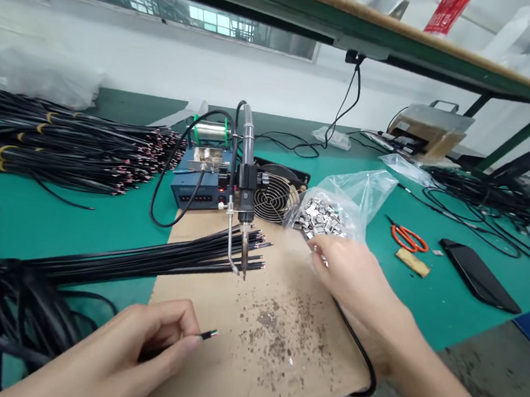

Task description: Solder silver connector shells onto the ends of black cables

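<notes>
My left hand [155, 345] is closed in a pinch around a black cable [209, 334], whose stripped end shows small coloured wires. My right hand [355, 284] is closed at the front of a clear plastic bag [364, 193] of small metal connectors [320, 218]. A thin dark tip sticks out past its fingers; I cannot make out what it belongs to. Between and beyond my hands, a soldering iron [244, 240] hangs tip down in a stand, with a bent metal tube beside it. Stripped black cables [183, 255] lie left of the tip.
A speckled cardboard sheet [208, 382] covers the bench front. Behind stand a blue soldering station [195, 185], a solder spool [211, 131] and a fan [274, 198]. Cable bundles [63, 139] lie left; orange-handled scissors [409, 239] and a black phone [479, 275] right. A black cord [358, 344] runs below my right hand.
</notes>
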Demonstrator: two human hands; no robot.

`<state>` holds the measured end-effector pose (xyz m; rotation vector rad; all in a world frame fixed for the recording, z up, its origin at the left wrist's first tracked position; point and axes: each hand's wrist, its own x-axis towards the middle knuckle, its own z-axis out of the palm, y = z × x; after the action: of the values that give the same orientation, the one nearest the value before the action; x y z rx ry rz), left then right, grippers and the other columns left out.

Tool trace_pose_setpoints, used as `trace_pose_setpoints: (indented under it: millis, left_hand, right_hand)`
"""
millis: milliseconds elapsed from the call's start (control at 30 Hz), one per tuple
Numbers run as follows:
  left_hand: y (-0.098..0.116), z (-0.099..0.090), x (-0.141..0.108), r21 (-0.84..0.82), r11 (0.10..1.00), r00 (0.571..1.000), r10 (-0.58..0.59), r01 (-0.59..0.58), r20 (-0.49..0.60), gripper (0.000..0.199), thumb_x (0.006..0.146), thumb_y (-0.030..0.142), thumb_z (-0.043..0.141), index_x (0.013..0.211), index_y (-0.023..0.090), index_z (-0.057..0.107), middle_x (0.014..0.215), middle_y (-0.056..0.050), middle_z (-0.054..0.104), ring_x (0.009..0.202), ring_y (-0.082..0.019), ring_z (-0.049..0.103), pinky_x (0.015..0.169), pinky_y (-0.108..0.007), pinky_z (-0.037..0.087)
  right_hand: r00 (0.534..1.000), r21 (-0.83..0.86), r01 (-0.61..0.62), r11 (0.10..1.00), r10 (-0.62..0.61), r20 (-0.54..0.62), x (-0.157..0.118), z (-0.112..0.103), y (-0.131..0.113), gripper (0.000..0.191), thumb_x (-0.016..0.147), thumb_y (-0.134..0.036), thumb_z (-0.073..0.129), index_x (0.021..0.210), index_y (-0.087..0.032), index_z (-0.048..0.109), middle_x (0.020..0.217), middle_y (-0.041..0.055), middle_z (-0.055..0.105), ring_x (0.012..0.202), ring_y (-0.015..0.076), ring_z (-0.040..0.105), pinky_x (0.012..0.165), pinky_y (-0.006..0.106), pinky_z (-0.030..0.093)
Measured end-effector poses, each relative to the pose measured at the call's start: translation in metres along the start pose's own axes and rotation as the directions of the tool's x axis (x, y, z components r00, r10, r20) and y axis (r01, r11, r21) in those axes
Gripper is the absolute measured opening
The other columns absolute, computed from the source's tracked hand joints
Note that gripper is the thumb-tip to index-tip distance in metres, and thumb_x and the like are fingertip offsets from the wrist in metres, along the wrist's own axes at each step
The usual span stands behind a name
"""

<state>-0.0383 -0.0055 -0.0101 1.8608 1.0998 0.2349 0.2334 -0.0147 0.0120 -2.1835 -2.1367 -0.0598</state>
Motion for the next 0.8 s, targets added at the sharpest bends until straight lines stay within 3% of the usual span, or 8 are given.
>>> trace_pose_setpoints:
  millis: [67, 300, 533, 600, 700, 767, 800]
  left_hand:
    - [0.005, -0.001, 0.009, 0.084, 0.996, 0.997, -0.011, 0.005, 0.073, 0.029, 0.085, 0.037, 0.043, 0.063, 0.019, 0.043, 0.054, 0.006, 0.038, 0.052, -0.011, 0.035, 0.048, -0.020, 0.026]
    - [0.015, -0.003, 0.018, 0.197, 0.980, 0.996, -0.027, 0.011, 0.083, 0.027, 0.087, 0.036, 0.038, 0.065, 0.020, 0.040, 0.057, 0.005, 0.040, 0.056, -0.013, 0.038, 0.055, -0.023, 0.029]
    - [0.016, -0.008, 0.030, 0.341, 0.939, 0.997, 0.059, -0.037, -0.057, 0.024, 0.085, 0.031, 0.039, 0.064, 0.020, 0.042, 0.051, 0.006, 0.036, 0.052, -0.013, 0.032, 0.051, -0.023, 0.022]
    - [0.016, -0.011, 0.037, 0.348, 0.936, 0.996, 0.075, -0.056, -0.039, 0.023, 0.085, 0.029, 0.039, 0.065, 0.019, 0.045, 0.052, 0.006, 0.036, 0.052, -0.012, 0.030, 0.050, -0.023, 0.020]
    - [0.017, -0.012, 0.044, 0.250, 0.964, 0.996, 0.092, -0.092, 0.009, 0.021, 0.085, 0.026, 0.041, 0.066, 0.018, 0.047, 0.053, 0.007, 0.036, 0.052, -0.011, 0.030, 0.049, -0.022, 0.021]
    - [0.018, -0.011, 0.047, 0.177, 0.977, 0.993, 0.113, -0.117, 0.034, 0.020, 0.084, 0.025, 0.042, 0.067, 0.018, 0.048, 0.054, 0.007, 0.037, 0.052, -0.010, 0.032, 0.049, -0.022, 0.022]
    - [0.018, -0.010, 0.048, 0.151, 0.980, 0.991, 0.126, -0.130, 0.034, 0.019, 0.084, 0.025, 0.043, 0.067, 0.018, 0.048, 0.055, 0.006, 0.038, 0.053, -0.010, 0.032, 0.049, -0.021, 0.023]
  right_hand:
    - [0.998, -0.102, 0.049, 0.994, -0.043, 0.055, 0.016, 0.003, 0.013, 0.025, 0.075, 0.000, 0.046, 0.084, -0.009, 0.068, 0.080, 0.0154, 0.069, 0.073, 0.0275, 0.066, 0.055, 0.030, 0.039]
    - [0.983, -0.251, 0.167, 0.953, -0.143, 0.112, 0.028, 0.018, 0.019, 0.025, 0.079, -0.003, 0.043, 0.079, -0.010, 0.067, 0.077, 0.0155, 0.069, 0.070, 0.0241, 0.065, 0.054, 0.029, 0.037]
    - [0.987, -0.271, 0.159, 0.949, -0.146, 0.071, 0.025, 0.021, 0.028, 0.024, 0.081, -0.003, 0.042, 0.082, -0.009, 0.066, 0.075, 0.0154, 0.066, 0.063, 0.0263, 0.064, 0.049, 0.030, 0.033]
    - [0.989, -0.241, 0.145, 0.960, -0.141, 0.033, 0.025, 0.021, 0.030, 0.024, 0.084, -0.006, 0.042, 0.083, -0.010, 0.066, 0.081, 0.0153, 0.065, 0.063, 0.0260, 0.064, 0.049, 0.030, 0.035]
    - [0.987, -0.170, 0.137, 0.976, -0.148, -0.058, 0.022, 0.019, 0.029, 0.022, 0.088, -0.014, 0.044, 0.088, -0.014, 0.066, 0.097, 0.0145, 0.063, 0.079, 0.0264, 0.063, 0.059, 0.032, 0.042]
    - [0.979, 0.013, 0.152, 0.988, -0.149, -0.140, 0.018, 0.017, 0.023, 0.017, 0.087, -0.017, 0.048, 0.086, -0.015, 0.065, 0.096, 0.0120, 0.064, 0.081, 0.0242, 0.062, 0.064, 0.033, 0.045]
    - [0.979, 0.186, 0.161, 0.969, -0.134, -0.153, 0.016, 0.017, 0.017, 0.015, 0.086, -0.018, 0.050, 0.082, -0.016, 0.064, 0.088, 0.0099, 0.065, 0.075, 0.0218, 0.062, 0.063, 0.032, 0.045]
